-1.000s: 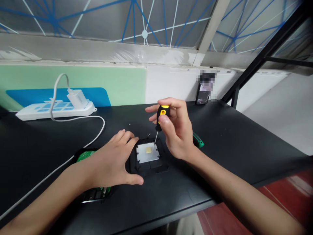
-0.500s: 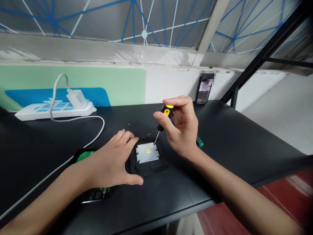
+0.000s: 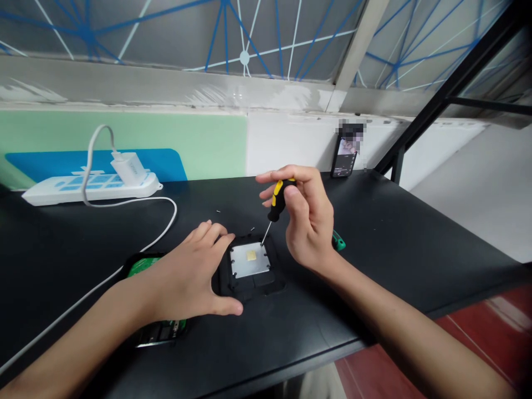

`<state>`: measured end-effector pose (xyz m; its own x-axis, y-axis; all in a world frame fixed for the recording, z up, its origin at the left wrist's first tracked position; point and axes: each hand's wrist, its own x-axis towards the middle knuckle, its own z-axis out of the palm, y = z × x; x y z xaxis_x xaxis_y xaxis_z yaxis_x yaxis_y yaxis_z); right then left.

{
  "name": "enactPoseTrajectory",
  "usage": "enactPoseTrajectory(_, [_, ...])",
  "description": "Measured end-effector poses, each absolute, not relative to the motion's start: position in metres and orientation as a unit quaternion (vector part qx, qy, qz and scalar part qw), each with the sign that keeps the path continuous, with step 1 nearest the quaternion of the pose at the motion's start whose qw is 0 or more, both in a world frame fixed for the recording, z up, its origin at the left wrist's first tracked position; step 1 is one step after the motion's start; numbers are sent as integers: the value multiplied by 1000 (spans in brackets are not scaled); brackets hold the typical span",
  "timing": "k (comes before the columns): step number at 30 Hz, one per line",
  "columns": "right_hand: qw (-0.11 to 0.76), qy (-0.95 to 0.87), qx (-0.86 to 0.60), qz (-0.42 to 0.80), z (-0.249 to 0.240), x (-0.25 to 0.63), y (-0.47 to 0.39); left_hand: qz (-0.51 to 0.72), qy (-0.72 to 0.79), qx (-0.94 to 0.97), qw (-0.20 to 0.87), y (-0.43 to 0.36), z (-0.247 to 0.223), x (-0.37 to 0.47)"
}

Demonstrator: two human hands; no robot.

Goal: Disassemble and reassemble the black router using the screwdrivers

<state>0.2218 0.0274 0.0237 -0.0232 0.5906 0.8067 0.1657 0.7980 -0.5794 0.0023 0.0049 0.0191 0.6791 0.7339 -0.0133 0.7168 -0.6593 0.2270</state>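
Note:
My right hand (image 3: 310, 216) is closed around the black and yellow handle of a screwdriver (image 3: 279, 200), with the index finger stretched out past it. The tool leans to the right, and its tip meets the upper right corner of a silver metal plate (image 3: 245, 266). A small pale yellow pad (image 3: 251, 255) sits on the plate, which lies in a black plastic housing (image 3: 264, 280). My left hand (image 3: 195, 271) rests with thumb and fingers spread at the housing's left edge. Partly hidden beneath my left wrist is a green circuit board (image 3: 143, 265) in a dark case.
Two tiny screws lie on the black table (image 3: 394, 244) behind the housing. Behind my right wrist shows a green-handled tool (image 3: 339, 240). A white power strip (image 3: 54, 189) with a charger (image 3: 129, 169) and cable stands back left. A phone (image 3: 346, 152) leans against the wall.
The fingers of my right hand have rolled round the screwdriver handle, turning it; the index finger now reaches further left. My left hand stays in place.

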Motion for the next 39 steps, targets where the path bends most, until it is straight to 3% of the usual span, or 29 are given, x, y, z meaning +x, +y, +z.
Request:
enactPoseTrajectory(9, [649,-706,-280,42,28,221,28,37,398,912,95,4,18,2])
enactPoseTrajectory(27, [632,-721,-248,138,23,222,24,49,395,913,92,5,14,0])
enactPoseTrajectory(39, [636,-717,-285,-3,27,224,31,43,393,915,83,5,12,0])
